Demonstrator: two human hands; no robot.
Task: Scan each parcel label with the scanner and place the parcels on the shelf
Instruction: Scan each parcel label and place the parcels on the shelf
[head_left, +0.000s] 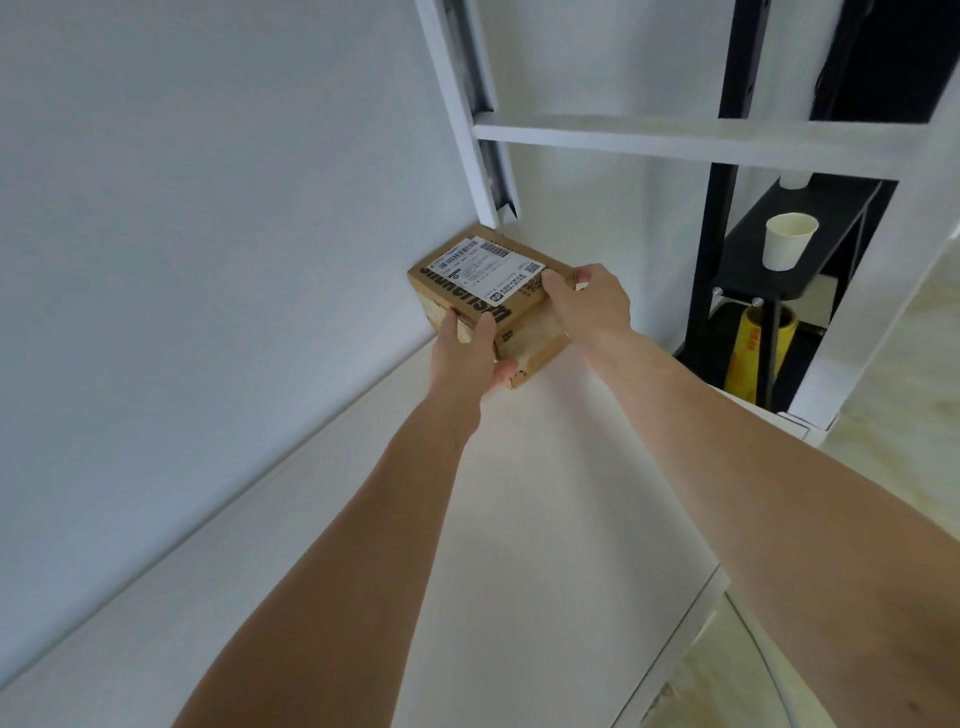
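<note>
Both arms are stretched out over the white shelf (545, 493), and between the 2 hands sits a small brown cardboard parcel (493, 301), pushed far back into the corner where the shelf board meets the white wall (208, 234). The left hand (470, 356) has its grip on the near left corner of the parcel, thumb lying up on the top face and fingers curled round the front edge and underneath. The right hand (592, 301) holds the right end, thumb on top beside the label and fingers wrapped down the far side. The parcel lies flat with its white shipping label (485, 267) facing up, barcodes along the far edge and bold black lettering printed on the cardboard just below it. Whether the bottom of the parcel is fully resting on the board or held just off it, I cannot tell from here. Directly behind the parcel a white upright post (467, 104) of the shelf frame rises, with a white crossbar (675, 137) running off to the right. Beyond the frame, well apart from the parcel, a black rack (769, 270) carries a white paper cup (788, 248), standing upright on its tier, and lower down inside that rack something yellow (748, 364) with red markings leans. Pale wood-grain floor (904, 374) shows at the right edge.
</note>
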